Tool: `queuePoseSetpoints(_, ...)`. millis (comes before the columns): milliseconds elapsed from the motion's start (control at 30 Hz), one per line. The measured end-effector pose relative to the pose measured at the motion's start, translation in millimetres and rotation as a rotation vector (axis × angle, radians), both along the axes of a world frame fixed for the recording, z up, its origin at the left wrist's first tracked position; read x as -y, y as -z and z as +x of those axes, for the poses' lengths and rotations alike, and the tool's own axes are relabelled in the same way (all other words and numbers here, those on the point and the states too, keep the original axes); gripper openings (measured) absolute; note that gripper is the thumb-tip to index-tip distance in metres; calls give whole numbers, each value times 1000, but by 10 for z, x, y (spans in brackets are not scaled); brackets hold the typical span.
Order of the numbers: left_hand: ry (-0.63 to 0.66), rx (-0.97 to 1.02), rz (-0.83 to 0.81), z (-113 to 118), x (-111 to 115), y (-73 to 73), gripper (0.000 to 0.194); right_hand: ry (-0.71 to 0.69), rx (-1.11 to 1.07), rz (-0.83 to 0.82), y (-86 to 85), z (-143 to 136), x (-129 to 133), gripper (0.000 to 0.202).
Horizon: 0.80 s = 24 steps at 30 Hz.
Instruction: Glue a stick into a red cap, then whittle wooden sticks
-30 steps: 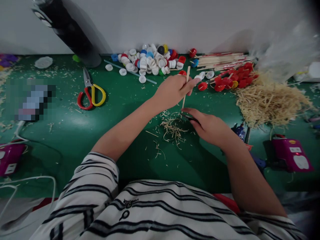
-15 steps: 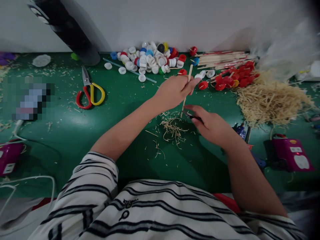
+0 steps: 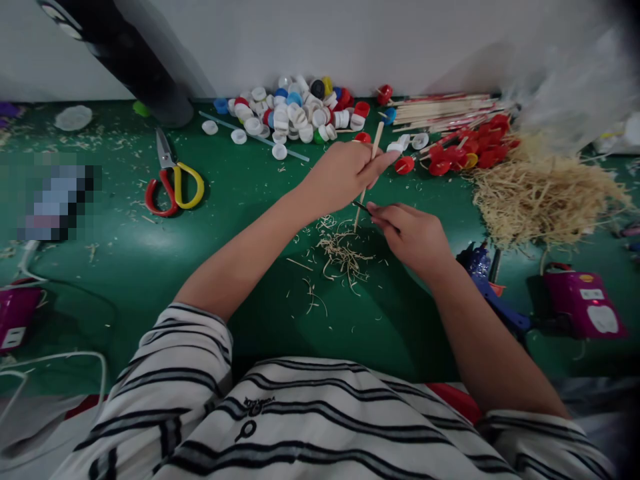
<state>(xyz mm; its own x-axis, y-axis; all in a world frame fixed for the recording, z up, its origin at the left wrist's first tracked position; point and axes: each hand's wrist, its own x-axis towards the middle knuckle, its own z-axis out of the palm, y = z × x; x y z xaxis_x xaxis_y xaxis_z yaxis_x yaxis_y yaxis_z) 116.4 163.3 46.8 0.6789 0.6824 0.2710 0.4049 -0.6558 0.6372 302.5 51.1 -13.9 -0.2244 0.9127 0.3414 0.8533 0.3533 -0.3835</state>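
Clutching the stick (image 3: pixel 377 138), the left hand (image 3: pixel 345 171) risked a nick if the dark blade (image 3: pixel 361 207) pinched in the right hand (image 3: pixel 419 237) slipped upward.

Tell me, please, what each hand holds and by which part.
Left hand: pale thin wooden stick, around its middle. Right hand: slim dark tool, behind its exposed tip.

White shirt (image 3: pixel 320 423), black-edged grey stripes (image 3: pixel 295 449), short sleeves (image 3: pixel 183 347), dark emblem (image 3: pixel 246 429) (a looped shape)
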Motion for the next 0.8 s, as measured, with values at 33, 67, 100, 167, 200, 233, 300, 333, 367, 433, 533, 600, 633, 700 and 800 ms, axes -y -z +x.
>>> queuePoseSetpoints(33,-6,-18,-5,1,-7,0,67,3,8,0,6,-9,-10,32)
queuePoseSetpoints(67,-3,-31,-11,0,-15,1,67,2,14,-5,13,-14,-17,32)
queuePoseSetpoints(100,-3,-37,-18,-3,-24,4,68,0,17,-17,21,-15,-21,33)
queuePoseSetpoints(167,-6,-31,-29,-15,-41,16,69,-18,20,-54,46,-8,-20,35)
queuePoseSetpoints(200,-5,-23,-31,-23,-50,26,70,-28,24,-75,60,-1,-17,36)
queuePoseSetpoints(233,-6,-12,-30,-31,-59,37,71,-37,30,-97,73,6,-14,36)
queuePoseSetpoints(300,-3,8,-27,-48,-74,60,73,-50,47,-134,93,19,-5,37)
queuePoseSetpoints(333,-1,9,-27,-54,-79,69,74,-53,56,-147,96,25,0,36)
queuePoseSetpoints(367,-1,6,-28,-59,-81,74,75,-55,65,-158,96,31,6,35)
queuePoseSetpoints(433,-5,4,-30,-63,-78,74,76,-61,93,-183,83,42,21,33)
queuePoseSetpoints(533,2,20,-26,-57,-57,46,76,-78,186,-242,56,58,49,33)
queuePoseSetpoints(600,1,25,-25,-50,-39,17,75,-85,253,-268,45,64,63,36)
queuePoseSetpoints(633,0,28,-24,-46,-31,4,74,-85,277,-267,43,63,66,37)
queuePoseSetpoints(700,-5,46,-11,-37,-22,-12,73,-66,296,-231,38,50,63,38)
queuePoseSetpoints(800,-2,52,15,-21,-24,1,73,-19,275,-125,22,9,42,39)
